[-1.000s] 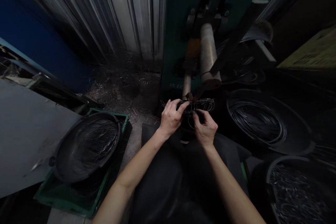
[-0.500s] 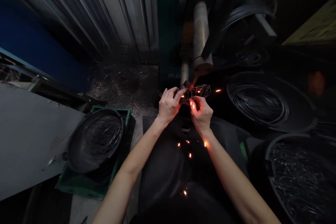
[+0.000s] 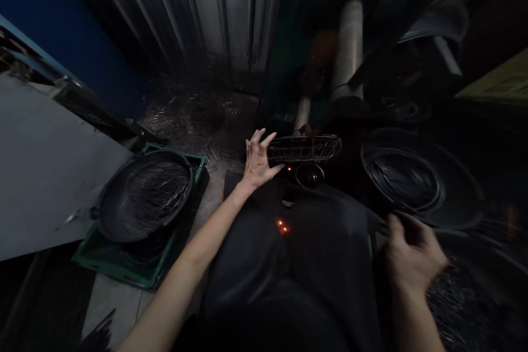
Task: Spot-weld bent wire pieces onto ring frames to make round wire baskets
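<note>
Both arms are bare, with no sleeves seen. The left hand (image 3: 256, 158) and right hand (image 3: 412, 256) are uncovered. A dark apron (image 3: 305, 264) is worn over the lap.

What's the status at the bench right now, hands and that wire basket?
Left hand open, fingers spread at the wire basket end. Right hand blurred, low by the bin of wire pieces. Sparks glowing on the dark lap cover.

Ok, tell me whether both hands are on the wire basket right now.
No: only the left hand is at the end of the wire basket, while the right hand is well away, low over the tub of wire pieces.
</note>
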{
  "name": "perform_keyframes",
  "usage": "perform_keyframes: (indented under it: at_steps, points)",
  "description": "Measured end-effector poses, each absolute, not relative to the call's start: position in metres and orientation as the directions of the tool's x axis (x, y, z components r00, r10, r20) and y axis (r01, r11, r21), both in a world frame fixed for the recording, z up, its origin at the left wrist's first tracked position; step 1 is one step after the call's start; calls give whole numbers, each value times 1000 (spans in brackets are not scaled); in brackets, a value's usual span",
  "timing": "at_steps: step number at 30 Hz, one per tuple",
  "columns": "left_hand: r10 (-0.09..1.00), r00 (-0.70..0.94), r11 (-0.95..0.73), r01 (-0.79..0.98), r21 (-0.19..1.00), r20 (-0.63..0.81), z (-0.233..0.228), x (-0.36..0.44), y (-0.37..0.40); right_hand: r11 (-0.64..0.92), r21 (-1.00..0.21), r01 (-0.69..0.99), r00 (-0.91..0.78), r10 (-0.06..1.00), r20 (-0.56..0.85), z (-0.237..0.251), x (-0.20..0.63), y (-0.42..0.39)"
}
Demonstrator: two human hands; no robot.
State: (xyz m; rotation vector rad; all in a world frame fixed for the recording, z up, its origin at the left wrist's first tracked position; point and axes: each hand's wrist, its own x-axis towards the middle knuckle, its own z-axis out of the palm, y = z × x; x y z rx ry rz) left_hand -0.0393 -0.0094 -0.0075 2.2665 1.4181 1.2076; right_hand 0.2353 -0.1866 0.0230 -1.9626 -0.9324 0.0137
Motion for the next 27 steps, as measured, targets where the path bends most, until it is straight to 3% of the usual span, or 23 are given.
perform_keyframes:
  at_steps: [5, 10, 14, 20, 23, 27]
  points:
    - [802, 402, -584, 682, 440, 442, 21, -26, 1, -52, -750, 659, 456, 822, 343, 25, 181, -138]
    - [799, 399, -586, 681, 438, 449, 23, -26, -4, 133, -662, 737, 299, 815, 497, 31, 149, -89]
    - [815, 377, -570, 657, 494, 440, 15, -25, -31, 134, -614, 778, 285, 795, 535, 29, 139, -86]
    - [867, 316, -492, 665, 562, 385, 5, -20, -66, 78, -649, 757, 311, 830, 463, 21, 126, -117]
    - [874, 327, -482, 678, 554, 360, 3, -19, -71, 56, -644, 763, 325, 827, 458, 16, 125, -123]
    - [857, 378, -513, 694, 506, 350, 5, -15, -72, 47, -548, 835, 274, 828, 489, 11, 132, -121]
